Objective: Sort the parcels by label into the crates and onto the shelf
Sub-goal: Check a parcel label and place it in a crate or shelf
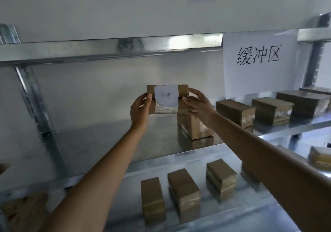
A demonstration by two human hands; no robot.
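- I hold a small brown cardboard parcel [167, 99] up in the middle of the frame, in the air in front of the grey back wall and over the middle metal shelf [107, 138].
- My left hand [140, 109] grips its left end, thumb curled over the front; my right hand [198, 104] grips its right end, thumb on the front and fingers wrapped behind.
- The parcel is a flat-sided box, long axis running left to right, its broad face turned toward me.
- A white paper label [166, 95] with faint handwriting covers the middle of that face; I cannot read it.
- Just below my right hand a taped cardboard box [194, 126] sits on the shiny shelf.
- More brown boxes [270, 110] line the shelf at the right, under a white paper sign [258, 61] with black characters.
- Upright boxes [184, 190] wrapped in glossy tape stand on the lower shelf [241, 213].
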